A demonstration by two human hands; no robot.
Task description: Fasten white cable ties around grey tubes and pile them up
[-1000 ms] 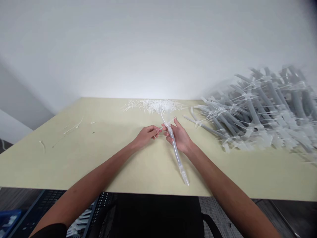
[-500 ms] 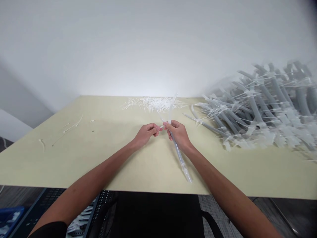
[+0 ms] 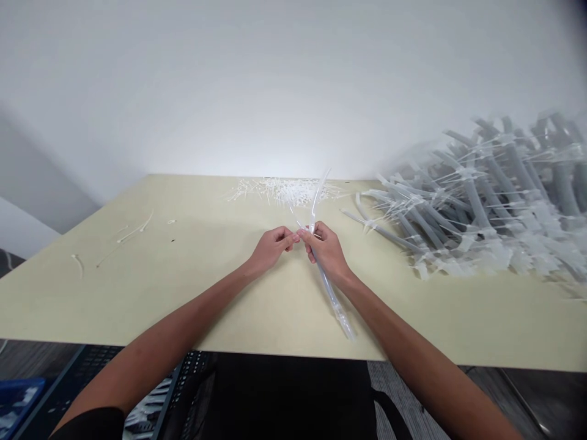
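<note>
at frame centre the right hand grips a clear plastic tube, the left hand close beside; white cable ties lie just above centre, translucent tubes piled right.

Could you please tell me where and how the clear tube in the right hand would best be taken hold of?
I'd suggest the nearly straight lower length of the clear tube, just below the right hand, pinched across its sides from the person's left: this slim stretch lies uncovered, while the right forearm runs down the other side.
</note>
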